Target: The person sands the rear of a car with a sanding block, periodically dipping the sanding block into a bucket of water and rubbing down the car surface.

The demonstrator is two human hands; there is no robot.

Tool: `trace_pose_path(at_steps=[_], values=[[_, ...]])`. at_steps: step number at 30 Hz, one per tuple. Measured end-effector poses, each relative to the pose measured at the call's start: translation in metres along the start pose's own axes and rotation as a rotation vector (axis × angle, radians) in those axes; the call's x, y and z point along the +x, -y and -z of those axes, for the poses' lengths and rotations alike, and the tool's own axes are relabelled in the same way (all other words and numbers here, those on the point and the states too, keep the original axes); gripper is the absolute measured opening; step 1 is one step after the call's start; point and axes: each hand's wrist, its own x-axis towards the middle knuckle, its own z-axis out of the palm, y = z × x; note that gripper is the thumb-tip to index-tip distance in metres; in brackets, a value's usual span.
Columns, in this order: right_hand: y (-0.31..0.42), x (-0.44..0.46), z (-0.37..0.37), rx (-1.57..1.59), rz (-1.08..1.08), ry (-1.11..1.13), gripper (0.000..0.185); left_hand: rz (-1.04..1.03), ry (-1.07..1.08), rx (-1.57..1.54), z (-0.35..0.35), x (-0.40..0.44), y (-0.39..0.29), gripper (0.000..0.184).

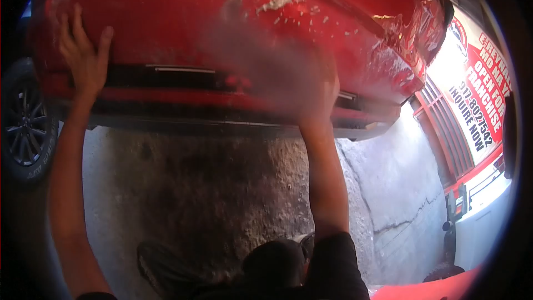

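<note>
A red car panel (155, 28) fills the upper part of the view, with chipped, scraped paint (275, 1) near its top middle and crumpled, shiny damage toward the right. My left hand (86, 55) rests on the panel's left side, fingers spread, holding nothing. My right arm reaches up to the panel right of centre. Motion smears my right hand (319, 86), and a greyish blur spreads to its left over the panel; its fingers and anything in them cannot be made out. Below both hands runs a dark trim strip (186, 79) with a thin bright line.
A black-tyred wheel (25, 122) stands at the far left. Cracked concrete floor (388, 189) lies below the car, with a dark stained patch in the middle. At the right are a red and white banner (477, 94) and part of a white vehicle (483, 239).
</note>
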Motion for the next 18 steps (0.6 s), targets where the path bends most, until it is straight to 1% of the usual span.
trace_pose_path(at_steps=[3, 6, 8, 10, 13, 15, 17, 18], values=[[0.002, 0.016, -0.002, -0.004, 0.030, -0.020, 0.017, -0.003, 0.030, -0.031, 0.004, -0.001, -0.004, 0.078], [0.002, 0.002, 0.006, -0.114, -0.008, -0.021, 0.012, 0.009, 0.035, -0.049, 0.006, 0.004, -0.006, 0.080], [0.003, 0.002, -0.001, -0.084, -0.011, -0.075, 0.010, 0.032, 0.043, -0.037, 0.006, 0.002, -0.006, 0.080], [0.004, 0.028, -0.010, -0.005, 0.041, -0.140, 0.009, 0.056, 0.057, -0.020, 0.004, 0.001, -0.006, 0.081], [0.003, 0.054, 0.017, 0.082, -0.073, -0.030, 0.015, 0.023, 0.047, -0.005, 0.007, 0.001, -0.003, 0.081], [-0.018, 0.034, 0.066, 0.121, -0.242, -0.007, 0.017, 0.035, 0.062, -0.011, 0.009, 0.000, -0.001, 0.084], [-0.045, -0.036, 0.123, 0.284, -0.460, 0.089, 0.013, 0.054, 0.069, -0.019, 0.008, 0.001, -0.001, 0.085], [-0.040, -0.072, 0.161, 0.204, -0.788, 0.270, 0.010, 0.063, 0.071, -0.016, 0.007, 0.001, -0.001, 0.086]])
